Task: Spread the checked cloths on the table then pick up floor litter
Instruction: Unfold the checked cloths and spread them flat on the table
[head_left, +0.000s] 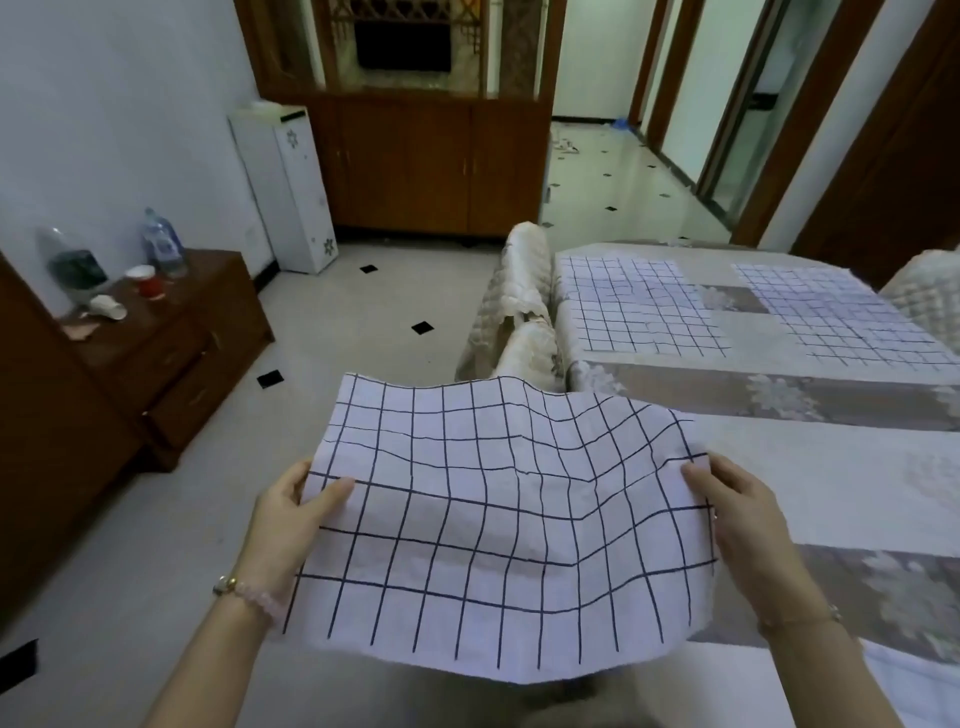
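Wide open floor (363, 322) on the left, pale tiles with small black squares. On the right, the worktop (779, 478), with its long left edge running away from the camera. Two padded chairs (524, 312) right up against that edge, bare floor beside them. A brown cabinet (171, 332) along the left wall (bottles (163, 244) and a red cup (150, 283) on top). Far down the hall, a few small bits of litter (563, 145) on the tiles.

Held up in the air, partly over the worktop's left edge and partly over the floor: a checked cloth (498, 519), white with dark blue lines, a bit wavy, with one soft fold across the middle. Gripped at its left edge by the left hand (283, 519) and at its right edge by the right hand (743, 519), thumbs on top, fingers (332, 493) pinching the cloth. Lying flat at the far end of the worktop, side by side with a gap between: a left flat cloth (634, 306) and a right flat cloth (841, 317).
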